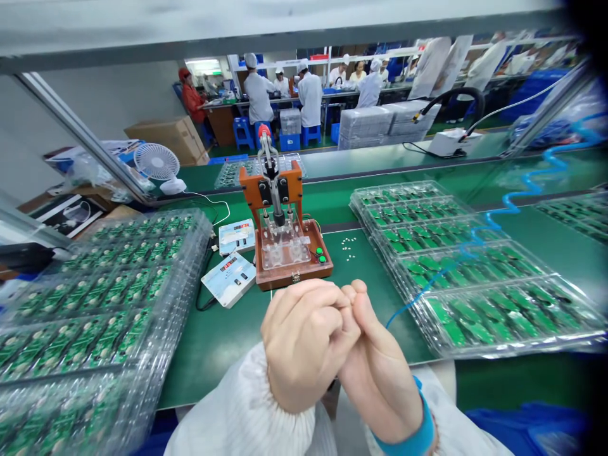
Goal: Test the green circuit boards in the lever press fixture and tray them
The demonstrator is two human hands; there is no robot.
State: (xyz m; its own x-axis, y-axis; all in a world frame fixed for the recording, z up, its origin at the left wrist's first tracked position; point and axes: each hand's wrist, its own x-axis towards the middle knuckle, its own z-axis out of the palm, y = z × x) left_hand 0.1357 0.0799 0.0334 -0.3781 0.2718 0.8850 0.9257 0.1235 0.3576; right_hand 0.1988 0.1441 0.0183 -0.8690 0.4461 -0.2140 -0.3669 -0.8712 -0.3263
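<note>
My left hand (pixel 306 342) is closed, its fingers curled and their tips meeting those of my right hand. My right hand (pixel 377 373), with a blue band (pixel 413 427) around its wrist, is also closed, thumb and fingertips pinched together. Anything between the fingertips is hidden or too small to make out. Both hands are above the green table (pixel 213 354), just in front of a test fixture (pixel 294 269) with an orange frame, a wooden base and a red-tipped lever. Several tiny pale pieces (pixel 349 247) lie on the table right of the fixture.
Clear trays of green circuit boards (pixel 118 285) stand stacked at left, and more board trays (pixel 475 266) at right. Two display boxes, the nearer one (pixel 228 278) tilted, sit left of the fixture. A blue coiled hose (pixel 508 202) hangs over the right trays. A white fan (pixel 156 163) stands behind.
</note>
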